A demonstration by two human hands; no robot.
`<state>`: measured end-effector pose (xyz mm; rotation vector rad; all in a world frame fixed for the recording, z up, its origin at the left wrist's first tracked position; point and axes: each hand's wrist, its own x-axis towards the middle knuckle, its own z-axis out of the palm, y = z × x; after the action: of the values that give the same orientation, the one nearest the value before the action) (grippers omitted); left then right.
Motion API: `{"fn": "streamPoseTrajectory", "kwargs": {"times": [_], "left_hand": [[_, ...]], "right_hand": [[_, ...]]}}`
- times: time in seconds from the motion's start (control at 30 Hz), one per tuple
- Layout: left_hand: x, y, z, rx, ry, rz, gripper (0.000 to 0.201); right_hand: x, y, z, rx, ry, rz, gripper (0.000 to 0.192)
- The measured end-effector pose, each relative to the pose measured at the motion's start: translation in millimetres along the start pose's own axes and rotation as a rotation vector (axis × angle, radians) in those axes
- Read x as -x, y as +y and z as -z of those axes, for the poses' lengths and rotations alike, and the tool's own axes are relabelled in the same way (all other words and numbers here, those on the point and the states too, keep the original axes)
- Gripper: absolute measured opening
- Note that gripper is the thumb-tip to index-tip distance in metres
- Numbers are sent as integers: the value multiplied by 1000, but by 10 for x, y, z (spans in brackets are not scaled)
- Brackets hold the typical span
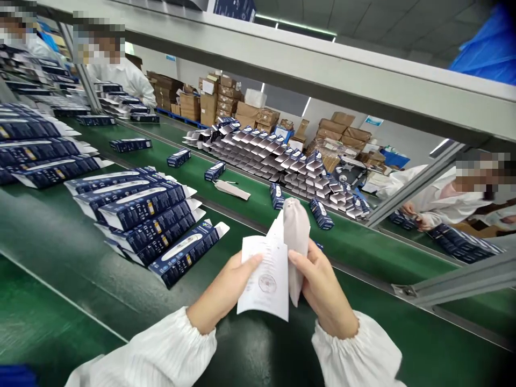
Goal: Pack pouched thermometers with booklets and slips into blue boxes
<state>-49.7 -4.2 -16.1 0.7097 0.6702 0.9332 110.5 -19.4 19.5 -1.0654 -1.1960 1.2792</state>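
While held, pouch [297, 236] upright, tip up

Bright, even light falls from ceiling strip lamps [296, 24], leaving only faint shadows on the green belt [60, 242]. The wide lens bends the shelf beam [322, 70] and stretches the edges. Corners darken; far cartons [209, 102] look soft.

White striped sleeves [169, 349] with gathered elastic cuffs.
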Motion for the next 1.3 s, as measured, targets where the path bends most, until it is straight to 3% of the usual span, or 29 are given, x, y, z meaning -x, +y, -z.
{"fn": "streamPoseTrajectory", "kwargs": {"times": [0.07, 0.13, 0.3, 0.47, 0.57, 0.67, 0.93, 1.03, 1.13, 1.2, 1.3], "left_hand": [[14, -38, 49, 38, 131, -80, 42], [11, -90, 52, 135, 178, -151, 42], [11, -191, -50, 262, 102, -262, 47], [73, -197, -19, 129, 94, -241, 52], [102, -176, -3, 137, 62, -209, 55], [132, -148, -30, 38, 86, -246, 57], [180, -100, 7, -301, 243, -330, 50], [186, -80, 49, -326, 142, -361, 47], [208, -44, 49, -323, -25, -359, 46], [201, 12, 74, -443, -52, -358, 50], [96, 197, 312, -883, 58, -462, 40]], "right_hand": [[43, 41, -97, 183, 53, 56, 46], [67, 150, -215, 398, 36, 126, 51], [111, 535, -483, 839, 77, 222, 60], [196, 518, -393, 1038, 31, 377, 53], [236, 450, -302, 1019, 109, 330, 64], [271, 457, -317, 941, 83, 196, 77], [279, 474, -448, 902, -5, 236, 63], [224, 433, -434, 790, -6, 199, 55], [168, 368, -394, 554, -141, 79, 46], [142, 320, -357, 487, -204, -1, 37], [127, 260, -281, 514, -180, -65, 32]]}}
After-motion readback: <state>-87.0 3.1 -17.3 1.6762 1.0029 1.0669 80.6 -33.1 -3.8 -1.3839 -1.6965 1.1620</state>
